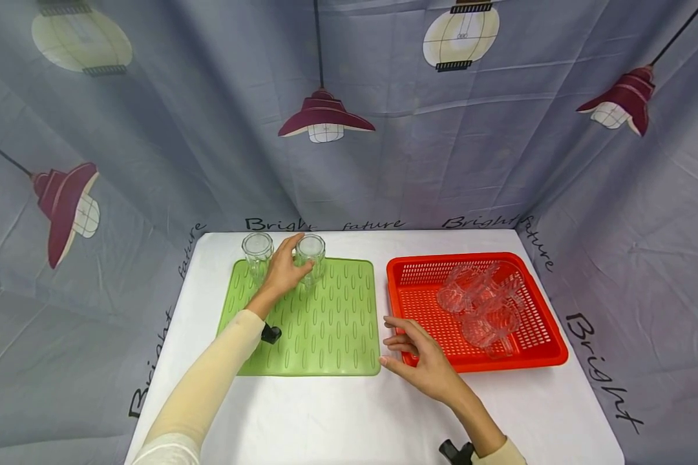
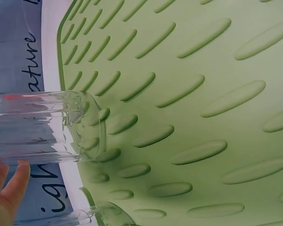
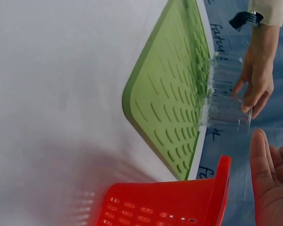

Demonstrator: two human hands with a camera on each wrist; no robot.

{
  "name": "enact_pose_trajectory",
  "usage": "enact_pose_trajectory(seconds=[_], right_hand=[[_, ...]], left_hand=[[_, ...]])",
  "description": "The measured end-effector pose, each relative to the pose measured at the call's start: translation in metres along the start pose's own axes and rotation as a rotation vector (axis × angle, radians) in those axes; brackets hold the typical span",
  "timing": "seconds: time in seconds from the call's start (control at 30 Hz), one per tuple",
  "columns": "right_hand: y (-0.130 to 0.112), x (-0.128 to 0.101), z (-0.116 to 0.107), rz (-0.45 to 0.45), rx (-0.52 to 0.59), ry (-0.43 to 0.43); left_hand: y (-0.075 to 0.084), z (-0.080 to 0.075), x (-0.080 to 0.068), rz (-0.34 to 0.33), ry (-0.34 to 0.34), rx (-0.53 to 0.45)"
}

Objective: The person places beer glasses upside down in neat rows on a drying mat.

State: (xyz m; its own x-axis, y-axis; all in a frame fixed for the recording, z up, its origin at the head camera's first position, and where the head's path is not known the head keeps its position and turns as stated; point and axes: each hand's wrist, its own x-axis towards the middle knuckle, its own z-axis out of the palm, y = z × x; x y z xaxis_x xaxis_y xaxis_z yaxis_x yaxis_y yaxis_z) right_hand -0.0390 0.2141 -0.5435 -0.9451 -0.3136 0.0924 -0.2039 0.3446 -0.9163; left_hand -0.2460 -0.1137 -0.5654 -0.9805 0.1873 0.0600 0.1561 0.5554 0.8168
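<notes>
The clear glass (image 1: 311,257) is standing upright at the far edge of the green mat (image 1: 326,323), long axis vertical, with the left hand (image 1: 284,270) curling its fingers round its left side. A second glass (image 1: 258,253) is standing just beside it, on the mat's far left corner, on the other side of that hand. The right hand (image 1: 421,358) is resting flat, fingers spread and holding nothing, on the white bench (image 1: 337,420) between the mat's near right corner and the red basket (image 1: 535,358). It is lying well nearer the heap of glasses (image 1: 479,303) inside the basket than the left hand is.

The left wrist view is showing the held glass's base sitting on the ribbed mat. The right wrist view is showing the left hand's grip from the side, which the head view partly hides.
</notes>
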Motion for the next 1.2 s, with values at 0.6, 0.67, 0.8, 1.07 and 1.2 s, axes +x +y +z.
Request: enact_pose_trajectory(seconds=[0.6,0.67,0.8,1.07,1.2], right_hand=[[-0.001,0.001,-0.002,0.019,-0.028,-0.003],[-0.001,0.001,-0.002,0.019,-0.031,-0.002],[-0.001,0.0,-0.002,0.022,-0.036,0.0],[0.002,-0.001,-0.004,0.02,-0.038,0.013],[0.003,-0.001,-0.004,0.024,-0.052,0.023]], left_hand=[[-0.003,-0.003,-0.017,0.019,0.08,-0.015],[0.0,-0.005,-0.025,0.013,0.091,-0.067],[0.003,-0.012,-0.05,-0.003,0.116,-0.212],[-0.002,-0.011,-0.112,0.025,0.109,-0.355],[-0.007,-0.003,-0.137,0.052,0.1,-0.402]])
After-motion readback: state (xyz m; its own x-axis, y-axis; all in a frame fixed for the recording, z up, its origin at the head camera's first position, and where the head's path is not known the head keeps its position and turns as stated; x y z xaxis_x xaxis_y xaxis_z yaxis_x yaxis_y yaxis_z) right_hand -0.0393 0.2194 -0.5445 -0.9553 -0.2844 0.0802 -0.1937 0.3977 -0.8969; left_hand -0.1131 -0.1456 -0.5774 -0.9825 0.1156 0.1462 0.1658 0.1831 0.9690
